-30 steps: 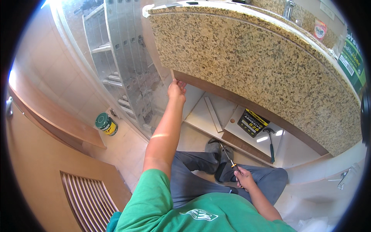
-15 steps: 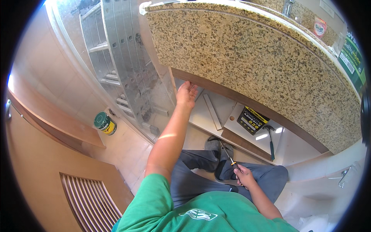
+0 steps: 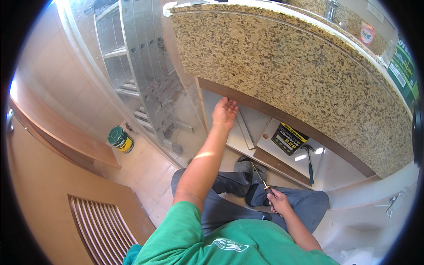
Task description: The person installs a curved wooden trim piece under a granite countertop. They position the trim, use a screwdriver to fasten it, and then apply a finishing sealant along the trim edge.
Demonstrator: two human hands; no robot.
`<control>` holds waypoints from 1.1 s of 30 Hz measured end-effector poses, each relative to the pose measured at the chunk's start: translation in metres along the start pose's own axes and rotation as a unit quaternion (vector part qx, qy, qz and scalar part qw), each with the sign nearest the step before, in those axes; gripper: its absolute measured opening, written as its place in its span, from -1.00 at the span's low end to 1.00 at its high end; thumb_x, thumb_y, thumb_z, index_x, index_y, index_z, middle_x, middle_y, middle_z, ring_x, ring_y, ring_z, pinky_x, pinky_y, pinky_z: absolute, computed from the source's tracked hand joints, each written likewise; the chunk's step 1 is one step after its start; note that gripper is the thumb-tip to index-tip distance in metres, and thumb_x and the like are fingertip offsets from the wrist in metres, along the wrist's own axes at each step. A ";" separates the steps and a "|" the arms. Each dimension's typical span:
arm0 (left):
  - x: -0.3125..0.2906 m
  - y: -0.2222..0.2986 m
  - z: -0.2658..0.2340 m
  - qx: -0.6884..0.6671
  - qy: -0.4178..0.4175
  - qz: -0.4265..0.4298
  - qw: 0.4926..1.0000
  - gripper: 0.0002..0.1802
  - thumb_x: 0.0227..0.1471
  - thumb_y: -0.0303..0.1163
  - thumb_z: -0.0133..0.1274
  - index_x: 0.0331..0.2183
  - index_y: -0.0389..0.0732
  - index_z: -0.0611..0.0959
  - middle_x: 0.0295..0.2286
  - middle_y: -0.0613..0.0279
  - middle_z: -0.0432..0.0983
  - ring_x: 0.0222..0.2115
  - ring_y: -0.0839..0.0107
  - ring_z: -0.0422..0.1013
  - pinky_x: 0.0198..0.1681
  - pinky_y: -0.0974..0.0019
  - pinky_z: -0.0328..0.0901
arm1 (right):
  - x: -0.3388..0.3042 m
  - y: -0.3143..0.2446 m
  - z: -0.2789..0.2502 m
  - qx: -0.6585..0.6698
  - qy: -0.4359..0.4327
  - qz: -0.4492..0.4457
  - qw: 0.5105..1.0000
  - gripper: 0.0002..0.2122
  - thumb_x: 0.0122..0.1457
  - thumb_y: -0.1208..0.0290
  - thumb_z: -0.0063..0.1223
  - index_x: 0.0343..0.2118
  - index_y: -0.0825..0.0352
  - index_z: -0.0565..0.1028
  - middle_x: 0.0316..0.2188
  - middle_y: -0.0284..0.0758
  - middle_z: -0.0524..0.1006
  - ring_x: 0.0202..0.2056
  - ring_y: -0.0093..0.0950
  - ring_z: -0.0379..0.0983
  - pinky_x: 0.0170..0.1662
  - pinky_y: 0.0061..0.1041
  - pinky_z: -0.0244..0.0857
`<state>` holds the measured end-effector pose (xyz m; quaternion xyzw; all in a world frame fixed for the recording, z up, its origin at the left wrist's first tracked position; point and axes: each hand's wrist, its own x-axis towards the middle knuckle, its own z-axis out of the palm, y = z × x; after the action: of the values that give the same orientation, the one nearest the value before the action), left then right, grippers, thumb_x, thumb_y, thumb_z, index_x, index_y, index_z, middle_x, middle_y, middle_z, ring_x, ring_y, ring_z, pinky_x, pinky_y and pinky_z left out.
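Note:
My left hand (image 3: 225,114) reaches up to the lower edge of a brown wooden rail (image 3: 269,109) below the granite front (image 3: 282,75). Its fingers are loosely bent and hold nothing I can see; whether the tips touch the rail is hard to tell. Resting over my crossed legs, my right hand (image 3: 280,203) is closed round the dark handle of a screwdriver (image 3: 266,187), its shaft pointing up and away toward my shoes. Beyond it, inside the low cabinet, lie a hammer (image 3: 310,164), a black and yellow adhesive can (image 3: 289,138) and a pale strip (image 3: 244,130).
A metal ladder (image 3: 139,70) leans at the left behind a clear sheet. On the floor stands a green-lidded tub (image 3: 120,139), with a slatted wooden door (image 3: 53,185) nearer me. A brown board (image 3: 282,166) lies along the cabinet's front edge. Above, the counter carries a tap (image 3: 331,10).
My left hand has slid to the right along the rail, and its forearm has swung with it. My right hand and the screwdriver stay in place.

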<state>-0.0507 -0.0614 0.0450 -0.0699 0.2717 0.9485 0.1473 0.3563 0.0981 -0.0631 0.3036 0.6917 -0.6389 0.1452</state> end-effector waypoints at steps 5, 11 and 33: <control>-0.004 -0.003 -0.004 0.012 -0.028 -0.005 1.000 -0.80 0.20 -0.28 0.14 -0.15 -0.09 0.57 -0.23 0.30 0.53 -0.17 0.32 0.45 -0.08 0.14 0.36 | -0.003 -0.005 0.002 -0.010 -0.002 0.004 1.000 -0.52 0.34 0.19 0.11 0.29 0.14 0.39 -0.55 -0.47 0.40 -0.71 -0.67 0.30 -0.67 -0.62 0.20; -0.002 -0.003 -0.001 0.006 -0.006 0.008 1.000 -0.70 0.21 -0.31 0.13 -0.05 -0.13 0.51 -0.25 0.24 0.54 -0.21 0.29 0.47 -0.13 0.12 0.36 | -0.002 0.001 0.000 0.006 0.008 0.012 1.000 -0.53 0.35 0.19 0.11 0.30 0.09 0.39 -0.55 -0.48 0.40 -0.69 -0.66 0.31 -0.66 -0.62 0.20; -0.046 -0.061 0.019 0.016 -0.118 -0.042 0.992 -0.76 0.25 -0.23 0.16 -0.14 -0.08 0.49 -0.24 0.23 0.52 -0.19 0.23 0.48 -0.11 0.10 0.38 | -0.003 0.000 -0.002 -0.008 -0.006 0.001 1.000 -0.55 0.35 0.18 0.10 0.29 0.01 0.41 -0.54 -0.48 0.41 -0.68 -0.67 0.34 -0.65 -0.62 0.21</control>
<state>0.0113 -0.0132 0.0413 0.0334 0.2645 0.9385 0.2194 0.3590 0.0998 -0.0609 0.2993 0.6952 -0.6354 0.1528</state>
